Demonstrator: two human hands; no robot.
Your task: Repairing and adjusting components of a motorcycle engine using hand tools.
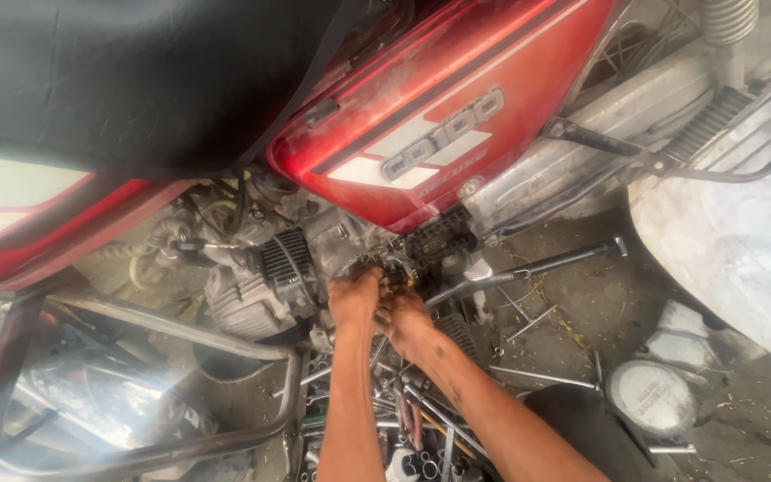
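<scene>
Both hands (381,308) — on motorcycle engine (261,286)

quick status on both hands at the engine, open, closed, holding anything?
Left hand: fingers curled closed against the engine side; what it holds cannot be told.
Right hand: closed beside the left, on the same spot; contents hidden.

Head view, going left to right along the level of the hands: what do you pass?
Chrome crash bar → finned engine cylinder → left hand → right hand → kick lever → round metal cover on the ground.
</scene>
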